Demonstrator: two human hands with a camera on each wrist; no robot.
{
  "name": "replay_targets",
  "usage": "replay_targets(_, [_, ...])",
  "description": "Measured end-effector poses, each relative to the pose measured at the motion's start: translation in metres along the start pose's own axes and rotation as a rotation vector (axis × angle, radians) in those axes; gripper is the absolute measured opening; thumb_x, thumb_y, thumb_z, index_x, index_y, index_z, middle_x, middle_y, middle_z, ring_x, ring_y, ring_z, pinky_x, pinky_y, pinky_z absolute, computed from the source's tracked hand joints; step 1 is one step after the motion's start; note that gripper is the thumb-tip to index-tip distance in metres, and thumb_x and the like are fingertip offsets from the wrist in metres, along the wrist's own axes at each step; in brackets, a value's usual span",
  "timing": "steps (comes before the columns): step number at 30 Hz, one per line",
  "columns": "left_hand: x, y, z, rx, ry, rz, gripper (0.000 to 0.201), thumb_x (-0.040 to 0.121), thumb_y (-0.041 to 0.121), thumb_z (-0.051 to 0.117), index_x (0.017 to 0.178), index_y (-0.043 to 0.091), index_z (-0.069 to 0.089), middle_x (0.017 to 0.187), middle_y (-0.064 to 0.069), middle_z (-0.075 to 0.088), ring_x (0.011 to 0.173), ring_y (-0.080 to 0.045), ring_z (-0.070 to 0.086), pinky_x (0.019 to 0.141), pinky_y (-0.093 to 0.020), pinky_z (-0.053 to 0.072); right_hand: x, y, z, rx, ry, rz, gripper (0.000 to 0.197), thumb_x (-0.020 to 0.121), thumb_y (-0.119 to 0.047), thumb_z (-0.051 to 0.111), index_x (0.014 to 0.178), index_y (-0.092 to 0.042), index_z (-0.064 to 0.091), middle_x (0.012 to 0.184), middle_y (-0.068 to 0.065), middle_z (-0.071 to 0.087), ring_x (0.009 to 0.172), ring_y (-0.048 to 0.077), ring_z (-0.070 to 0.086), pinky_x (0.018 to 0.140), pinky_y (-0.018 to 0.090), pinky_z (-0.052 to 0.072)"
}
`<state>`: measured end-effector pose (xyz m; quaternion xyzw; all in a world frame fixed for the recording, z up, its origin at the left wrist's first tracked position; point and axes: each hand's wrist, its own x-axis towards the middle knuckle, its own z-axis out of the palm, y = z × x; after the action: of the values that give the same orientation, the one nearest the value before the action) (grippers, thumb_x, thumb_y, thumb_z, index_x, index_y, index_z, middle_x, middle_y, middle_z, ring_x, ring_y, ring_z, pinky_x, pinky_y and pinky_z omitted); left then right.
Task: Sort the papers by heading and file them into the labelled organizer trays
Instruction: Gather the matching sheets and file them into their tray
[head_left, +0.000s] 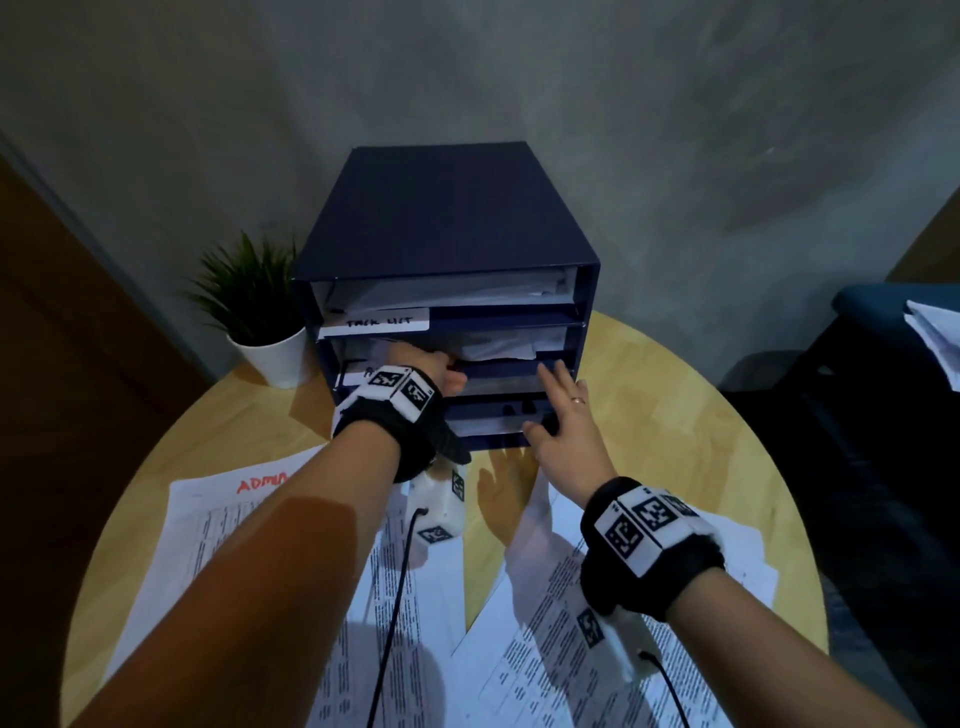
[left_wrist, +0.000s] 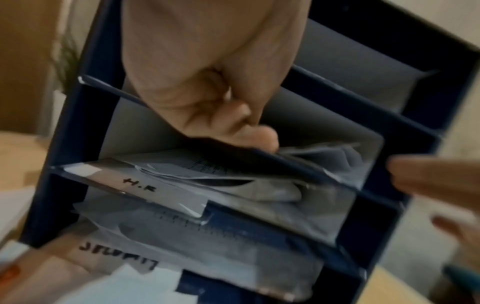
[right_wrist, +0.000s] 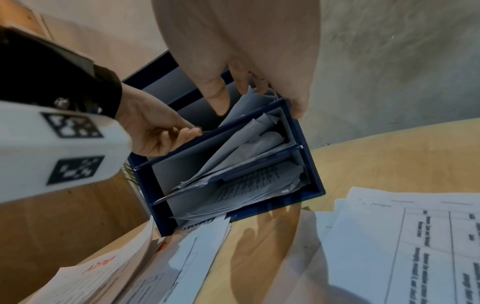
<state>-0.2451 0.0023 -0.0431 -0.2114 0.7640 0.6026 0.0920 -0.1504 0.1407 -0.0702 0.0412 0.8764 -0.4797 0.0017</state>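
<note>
A dark blue organizer with several stacked trays stands at the back of the round wooden table. White labels mark the tray fronts: "TASK LIST", "H.R" and a lower one. Crumpled papers lie in the trays. My left hand reaches into the left of a middle tray, fingers and thumb curled round the blue shelf edge. My right hand hovers at the organizer's right front with straight, spread fingers near the papers. Loose printed sheets cover the near table, one headed "ADMIN" in red.
A small potted plant stands left of the organizer. A dark chair at the right edge carries more papers. A grey wall rises close behind the organizer. Cables hang from both wrist cameras over the sheets.
</note>
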Motion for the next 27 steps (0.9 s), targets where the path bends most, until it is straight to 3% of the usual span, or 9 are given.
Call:
replay_targets(1, [-0.001, -0.004, -0.003, 0.112, 0.045, 0.066, 0.027, 0.096, 0.012, 0.046, 0.098, -0.008, 0.064, 0.038, -0.001, 0.063, 0.033, -0.013, 0.058, 0.044, -0.024, 0.053, 0.001, 0.0, 0.0, -0.028, -0.007, 0.006, 0.064, 0.095, -0.006, 0.047, 0.151, -0.021, 0.019, 0.161, -0.007, 0.0, 0.149, 0.017, -0.011, 0.112, 0.019, 0.013])
replay_targets(3, [-0.009, -0.013, -0.006, 0.394, 0.129, 0.234, 0.027, 0.095, 0.022, 0.049, 0.093, 0.0, 0.065, 0.072, -0.009, 0.075, 0.066, -0.025, 0.067, 0.068, -0.034, 0.055, 0.003, 0.001, 0.002, -0.084, -0.029, 0.026, 0.065, 0.096, -0.008, 0.047, 0.152, -0.021, 0.016, 0.161, -0.006, -0.002, 0.149, 0.02, -0.012, 0.116, 0.027, 0.014])
replay_targets(7, [-0.039, -0.032, -0.007, 0.75, 0.118, 0.399, 0.041, 0.098, 0.03, 0.043, 0.138, 0.026, 0.046, 0.118, -0.014, 0.066, 0.106, -0.033, 0.062, 0.085, -0.038, 0.052, -0.001, 0.007, 0.004, -0.118, -0.086, 0.098, 0.064, 0.097, -0.011, 0.047, 0.151, -0.022, 0.016, 0.161, -0.005, 0.0, 0.149, 0.022, -0.01, 0.117, 0.035, 0.017])
replay_targets(10, [-0.05, -0.051, -0.013, 0.85, 0.087, 0.399, 0.049, 0.099, 0.026, 0.038, 0.147, 0.033, 0.029, 0.118, -0.014, 0.064, 0.107, -0.033, 0.06, 0.085, -0.039, 0.05, -0.009, 0.015, -0.001, -0.167, -0.136, 0.142, 0.06, 0.097, -0.013, 0.045, 0.15, -0.022, 0.019, 0.161, -0.004, 0.004, 0.149, 0.023, -0.006, 0.118, 0.037, 0.018])
replay_targets(15, [-0.072, -0.1, -0.016, 0.814, -0.123, 0.195, 0.034, 0.095, 0.02, 0.042, 0.124, 0.022, 0.058, 0.115, -0.013, 0.067, 0.101, -0.031, 0.066, 0.09, -0.036, 0.053, -0.036, 0.043, -0.009, -0.37, -0.368, 0.326, 0.055, 0.101, -0.031, 0.034, 0.152, -0.017, 0.017, 0.159, 0.008, 0.015, 0.147, 0.028, 0.014, 0.12, 0.042, 0.017])
replay_targets(18, [-0.09, -0.124, -0.008, 0.74, -0.251, 0.089, 0.032, 0.093, 0.014, 0.041, 0.115, 0.015, 0.064, 0.117, -0.016, 0.065, 0.101, -0.036, 0.066, 0.077, -0.034, 0.054, -0.054, 0.067, -0.008, -0.479, -0.462, 0.445, 0.043, 0.098, -0.031, 0.035, 0.138, -0.016, 0.038, 0.123, 0.013, 0.043, 0.127, 0.031, 0.042, 0.104, 0.042, 0.037])
replay_targets(20, [-0.102, -0.136, 0.002, 0.764, -0.33, 0.069, 0.033, 0.094, 0.013, 0.041, 0.12, 0.013, 0.062, 0.124, -0.015, 0.062, 0.108, -0.035, 0.063, 0.084, -0.036, 0.053, -0.066, 0.073, -0.008, -0.562, -0.508, 0.465, 0.028, 0.096, -0.026, 0.037, 0.12, -0.018, 0.047, 0.119, 0.012, 0.039, 0.13, 0.035, 0.039, 0.104, 0.042, 0.036])
replay_targets(23, [-0.117, -0.153, 0.016, 0.786, -0.355, 0.066, 0.037, 0.095, 0.016, 0.048, 0.131, 0.01, 0.053, 0.139, -0.01, 0.05, 0.121, -0.029, 0.055, 0.1, -0.033, 0.047, -0.086, 0.072, -0.009, -0.661, -0.571, 0.442, 0.042, 0.098, -0.022, 0.037, 0.14, -0.02, 0.036, 0.153, 0.015, 0.018, 0.143, 0.038, 0.017, 0.118, 0.045, 0.021])
replay_targets(27, [-0.13, -0.166, 0.033, 0.874, -0.325, 0.097, 0.037, 0.094, 0.02, 0.049, 0.13, 0.012, 0.052, 0.141, -0.009, 0.042, 0.126, -0.026, 0.048, 0.105, -0.035, 0.043, -0.103, 0.075, -0.008, -0.728, -0.603, 0.44, 0.046, 0.1, -0.025, 0.033, 0.146, -0.023, 0.028, 0.156, 0.017, 0.011, 0.145, 0.036, 0.012, 0.119, 0.045, 0.012])
